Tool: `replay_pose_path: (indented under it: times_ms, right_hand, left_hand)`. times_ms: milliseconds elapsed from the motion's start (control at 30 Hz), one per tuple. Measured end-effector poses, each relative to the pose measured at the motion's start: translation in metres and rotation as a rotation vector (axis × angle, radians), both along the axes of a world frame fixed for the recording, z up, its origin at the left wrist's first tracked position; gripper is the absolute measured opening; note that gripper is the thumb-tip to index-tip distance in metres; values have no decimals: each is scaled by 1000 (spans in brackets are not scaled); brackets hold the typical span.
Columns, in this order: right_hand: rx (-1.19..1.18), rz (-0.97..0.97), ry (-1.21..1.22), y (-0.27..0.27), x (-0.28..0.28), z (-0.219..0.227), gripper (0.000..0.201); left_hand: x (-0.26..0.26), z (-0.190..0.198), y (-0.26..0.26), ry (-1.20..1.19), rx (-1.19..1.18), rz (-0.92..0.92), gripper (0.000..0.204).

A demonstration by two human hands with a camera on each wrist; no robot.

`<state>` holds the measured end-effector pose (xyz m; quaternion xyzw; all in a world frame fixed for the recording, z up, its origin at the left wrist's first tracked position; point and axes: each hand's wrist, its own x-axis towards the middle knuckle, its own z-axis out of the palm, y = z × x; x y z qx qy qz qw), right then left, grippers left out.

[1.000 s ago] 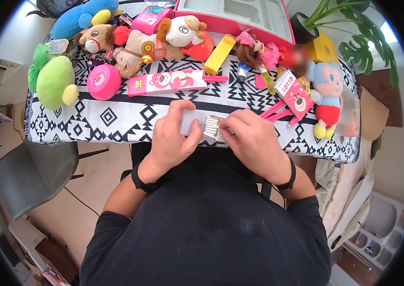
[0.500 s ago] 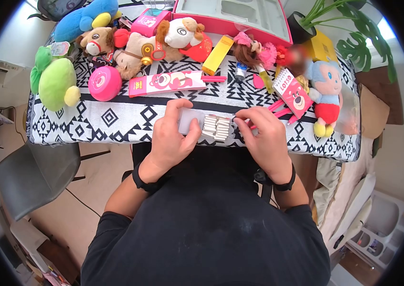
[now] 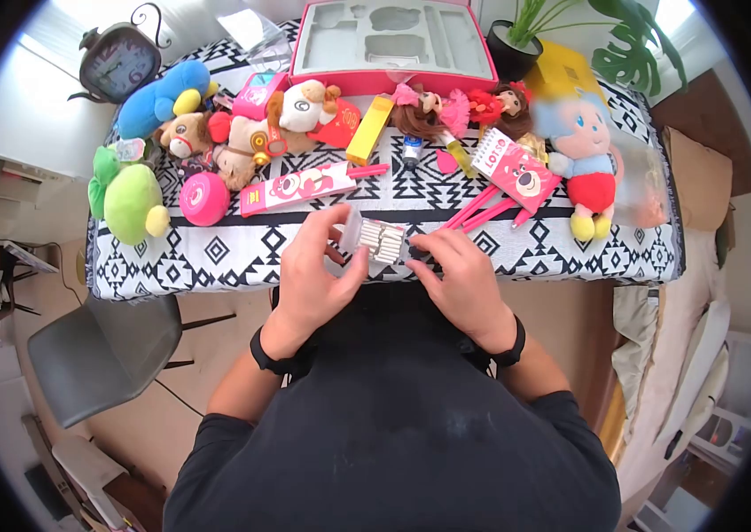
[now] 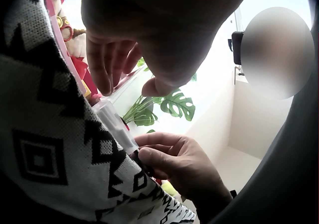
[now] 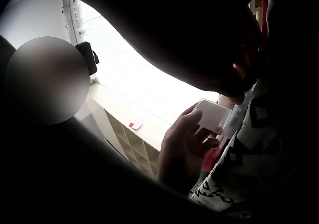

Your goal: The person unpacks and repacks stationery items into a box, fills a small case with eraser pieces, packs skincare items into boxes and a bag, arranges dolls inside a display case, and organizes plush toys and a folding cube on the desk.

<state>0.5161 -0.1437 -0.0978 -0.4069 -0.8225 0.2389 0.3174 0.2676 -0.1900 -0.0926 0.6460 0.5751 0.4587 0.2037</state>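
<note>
A small clear box (image 3: 383, 241) with short white sticks in rows lies near the table's front edge, its lid (image 3: 351, 232) raised at the left. My left hand (image 3: 318, 270) grips the lid side between thumb and fingers; the right wrist view shows that hand (image 5: 182, 151) with its thumb on the clear lid (image 5: 213, 115). At the box's right end is my right hand (image 3: 466, 282), thumb and forefinger parted. In the left wrist view the right hand (image 4: 182, 164) has its fingertips against the end of the box (image 4: 115, 124); what lies under them is partly hidden.
Behind the box lie a pink bear-print packet (image 3: 300, 186), a round pink case (image 3: 204, 199) and a notepad (image 3: 517, 168) on pink sticks. Plush toys, such as a green one (image 3: 132, 206), and dolls line the table, with a pink tray box (image 3: 393, 82) behind.
My right hand has drawn back from over the sticks, uncovering them, and is now at the box's right end. My left hand keeps its grip. The head view has shifted, showing more behind the toys.
</note>
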Motion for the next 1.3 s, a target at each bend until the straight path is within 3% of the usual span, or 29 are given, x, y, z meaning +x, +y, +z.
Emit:
replay_pose_path:
  times_ms: [67, 167, 400, 467, 500, 533, 633, 733, 767, 800, 900, 933, 1000, 1133, 1300]
  right_hand:
    - [21, 26, 27, 1, 1, -4, 31]
    - [72, 50, 63, 2, 1, -10, 29]
    - [65, 38, 83, 17, 21, 8, 22]
    - [169, 41, 13, 36, 27, 18, 21]
    - [159, 98, -45, 46, 31, 18, 34]
    - [165, 101, -49, 57, 28, 22, 34]
    - [439, 294, -425, 90, 13, 42, 59]
    - [594, 430, -524, 114, -7, 40, 57]
    - [660, 436, -565, 121, -10, 34, 42]
    - [664, 437, -564, 124, -11, 33, 42]
    - [582, 370, -648, 131, 0, 30, 14]
    - [582, 376, -647, 131, 6, 31, 14]
    - [338, 299, -721, 129, 18, 40, 31]
    - [475, 196, -518, 119, 30, 40, 34]
    - [330, 151, -309, 103, 40, 36, 30]
  left_hand:
    - [3, 1, 2, 10, -2, -15, 54]
    - [6, -1, 5, 206, 133, -111, 59]
    - [-12, 16, 12, 269, 89, -190, 70]
    - [-21, 18, 15, 293, 73, -175, 72]
    - [-23, 18, 18, 315, 64, -165, 72]
    - [-26, 18, 20, 337, 56, -157, 73]
    - [-30, 17, 19, 400, 57, -146, 78]
    - [-35, 23, 14, 463, 64, -137, 80]
    - [-37, 25, 12, 479, 52, -140, 81]
    - [-39, 26, 11, 480, 55, -137, 81]
    - [-43, 23, 7, 494, 27, -145, 81]
    - [-44, 20, 4, 489, 20, -145, 81]
    - [-44, 15, 1, 482, 9, -148, 81]
    - [-40, 17, 9, 492, 40, -180, 77]
    - [-47, 18, 26, 411, 29, -107, 68]
